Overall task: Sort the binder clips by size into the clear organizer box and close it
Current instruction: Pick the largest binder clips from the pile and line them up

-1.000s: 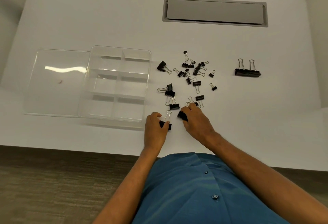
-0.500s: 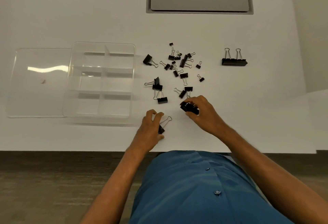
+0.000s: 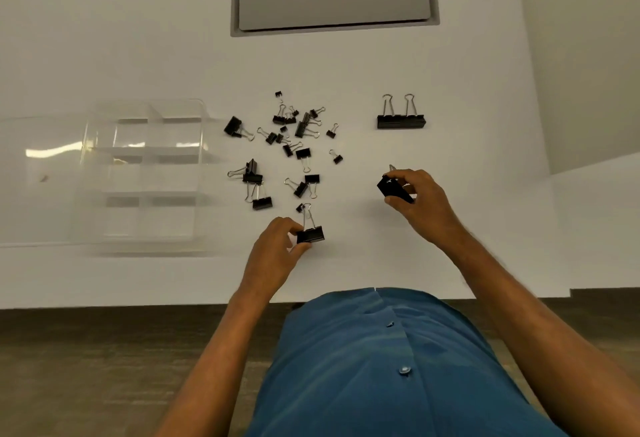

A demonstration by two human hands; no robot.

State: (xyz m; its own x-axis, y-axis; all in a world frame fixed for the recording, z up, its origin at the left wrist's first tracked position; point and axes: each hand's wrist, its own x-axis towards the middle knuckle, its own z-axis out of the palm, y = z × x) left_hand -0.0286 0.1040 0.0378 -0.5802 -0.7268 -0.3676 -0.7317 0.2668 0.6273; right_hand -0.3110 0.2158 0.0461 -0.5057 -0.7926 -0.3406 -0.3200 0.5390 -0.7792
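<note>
Surface: a white desk (image 3: 104, 38) fills the view; a grey cable-tray flap (image 3: 334, 5) is set into it near the far edge, right of centre; a curved cut-out notches the far left edge; a light wall (image 3: 581, 55) rises at the right edge; dark wood-grain flooring (image 3: 86, 367) shows below the near edge
Lid: the clear lid (image 3: 38, 173) lies open and flat at the left edge of the desk, joined to the box's left side; glare streaks it
Organizer box: the clear organizer box (image 3: 145, 173) sits left of centre, blurred; dividers split it into two columns of compartments; no clip shows in any of them
Loose pile: black binder clips (image 3: 287, 149) of mixed sizes lie scattered at the middle of the desk, just right of the box; some touch or overlap, others lie apart
Left hand: the left hand (image 3: 273, 253) near the near edge pinches a medium binder clip (image 3: 310, 234) between thumb and fingertips; the clip's wire handles point away from the person
Right hand: the right hand (image 3: 420, 201) is raised right of the pile, fingers curled round a large binder clip (image 3: 393, 189); one wire handle shows above the fingers
Right group: large binder clips side by side (image 3: 400, 120) stand on the desk toward the right, well apart from the pile, wire handles pointing to the far edge
Person: a blue buttoned shirt (image 3: 381, 367) fills the bottom centre
</note>
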